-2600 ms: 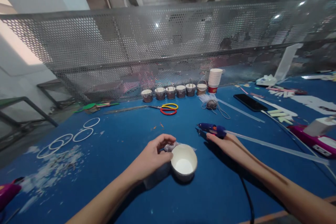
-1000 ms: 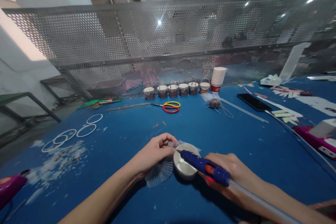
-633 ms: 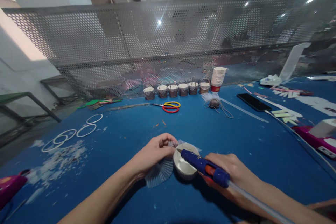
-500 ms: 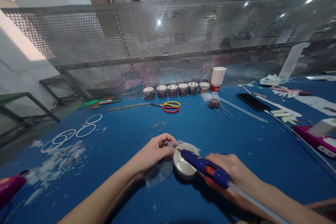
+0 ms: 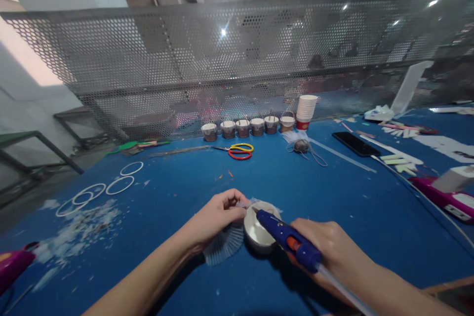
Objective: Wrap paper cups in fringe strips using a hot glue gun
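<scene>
My right hand [image 5: 326,244] is wrapped round a blue hot glue gun [image 5: 283,234], with a clear glue stick [image 5: 340,286] coming out of its back end. The nozzle points into the mouth of a white-lined paper cup [image 5: 259,244] at its far left rim; I cannot tell whether it touches. At the cup's left side, my left hand [image 5: 222,215] pinches a pleated sheer strip [image 5: 224,247] against the rim. Part of the strip fans out on the table below that hand, and more sheer material shows behind the cup.
On the blue table [image 5: 185,207], a row of small covered cups [image 5: 242,128], a stack of paper cups [image 5: 306,111] and scissors [image 5: 240,150] lie ahead. White rings [image 5: 120,185] and scraps [image 5: 81,229] are left; a phone [image 5: 355,144] is right. A perforated metal screen [image 5: 207,59] stands behind.
The glue gun's rear end and my right hand have shifted very slightly, while the nozzle stays at the cup's rim. My left hand keeps its pinch on the strip.
</scene>
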Available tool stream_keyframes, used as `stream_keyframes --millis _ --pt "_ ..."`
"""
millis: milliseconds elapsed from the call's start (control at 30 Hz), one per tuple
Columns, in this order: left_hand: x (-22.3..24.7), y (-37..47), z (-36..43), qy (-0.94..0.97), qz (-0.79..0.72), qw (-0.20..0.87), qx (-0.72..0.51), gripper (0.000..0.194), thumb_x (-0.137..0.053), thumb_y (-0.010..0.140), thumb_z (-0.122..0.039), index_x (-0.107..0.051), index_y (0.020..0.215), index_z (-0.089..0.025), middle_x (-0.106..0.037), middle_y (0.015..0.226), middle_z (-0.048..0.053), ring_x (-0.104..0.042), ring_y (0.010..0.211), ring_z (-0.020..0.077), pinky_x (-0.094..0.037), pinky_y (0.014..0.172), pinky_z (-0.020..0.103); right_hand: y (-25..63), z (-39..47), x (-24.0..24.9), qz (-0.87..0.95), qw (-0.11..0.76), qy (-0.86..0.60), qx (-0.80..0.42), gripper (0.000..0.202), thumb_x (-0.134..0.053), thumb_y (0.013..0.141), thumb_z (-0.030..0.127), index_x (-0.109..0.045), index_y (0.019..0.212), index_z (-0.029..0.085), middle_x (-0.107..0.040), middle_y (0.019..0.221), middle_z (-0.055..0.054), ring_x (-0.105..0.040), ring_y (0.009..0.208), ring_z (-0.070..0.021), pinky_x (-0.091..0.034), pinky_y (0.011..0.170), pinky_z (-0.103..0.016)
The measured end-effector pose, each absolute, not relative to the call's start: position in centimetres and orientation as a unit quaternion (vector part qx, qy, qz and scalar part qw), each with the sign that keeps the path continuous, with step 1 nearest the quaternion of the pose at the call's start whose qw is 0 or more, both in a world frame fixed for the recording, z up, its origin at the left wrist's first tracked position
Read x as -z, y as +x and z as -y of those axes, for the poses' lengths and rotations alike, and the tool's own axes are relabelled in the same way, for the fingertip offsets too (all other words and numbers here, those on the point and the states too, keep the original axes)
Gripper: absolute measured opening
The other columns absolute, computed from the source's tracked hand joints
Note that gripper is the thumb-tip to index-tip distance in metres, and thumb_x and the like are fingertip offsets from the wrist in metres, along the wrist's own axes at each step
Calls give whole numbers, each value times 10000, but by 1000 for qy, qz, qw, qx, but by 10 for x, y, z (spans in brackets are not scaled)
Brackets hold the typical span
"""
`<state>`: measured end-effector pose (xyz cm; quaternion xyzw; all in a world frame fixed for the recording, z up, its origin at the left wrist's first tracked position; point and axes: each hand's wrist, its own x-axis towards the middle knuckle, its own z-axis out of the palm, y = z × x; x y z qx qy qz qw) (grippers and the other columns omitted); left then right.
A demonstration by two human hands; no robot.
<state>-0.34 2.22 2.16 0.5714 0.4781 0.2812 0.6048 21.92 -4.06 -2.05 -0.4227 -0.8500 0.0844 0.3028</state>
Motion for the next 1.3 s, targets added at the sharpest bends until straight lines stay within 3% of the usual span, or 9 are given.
stream_keyframes --millis 433,667,900,1067,1133,1300 --pt "-23 -3 -20 585 -466 603 -276 150 -652 660 -193 -569 784 -171 -603 787 -11 -524 752 133 -366 700 246 214 50 9 851 293 -431 -63 193 -352 765 112 -532 744 176 -602 578 -28 -540 421 -153 -280 417 -263" --pt "-23 -3 -18 593 -471 595 -270 160 -647 661 -210 -560 791 -176 -603 784 -19 -519 737 132 -351 672 244 216 54 10 846 282 -450 -49 189 -375 779 102 -547 742 172 -614 586 -32 -564 430 -150 -305 419 -253" --pt "-22 -2 -18 596 -479 587 -266 176 -642 652 -211 -555 801 -175 -596 772 -32 -496 721 121 -339 649 229 228 65 -1 786 348 -479 -178 157 -498 850 267 -592 743 201 -618 604 8 -536 477 -113 -395 465 -211" --pt "-22 -4 -20 602 -473 585 -269 199 -632 651 -210 -563 835 -177 -607 808 -24 -510 742 123 -362 670 229 243 40 -13 605 398 -649 -233 379 -532 770 530 -609 588 206 -552 459 9 -518 439 -155 -408 422 -246" --pt "-23 -4 -20 604 -477 579 -268 196 -624 652 -218 -565 834 -178 -608 810 -22 -517 734 123 -369 667 232 249 22 -8 573 396 -678 -235 408 -522 757 551 -653 607 195 -612 517 -24 -574 498 -194 -446 469 -281" --pt "-27 -5 -20 633 -485 545 -256 181 -609 658 -234 -572 823 -170 -610 808 -8 -520 725 126 -372 656 238 261 -16 24 591 407 -657 -234 388 -523 792 479 -732 919 177 -745 859 -85 -673 830 -299 -515 728 -393"
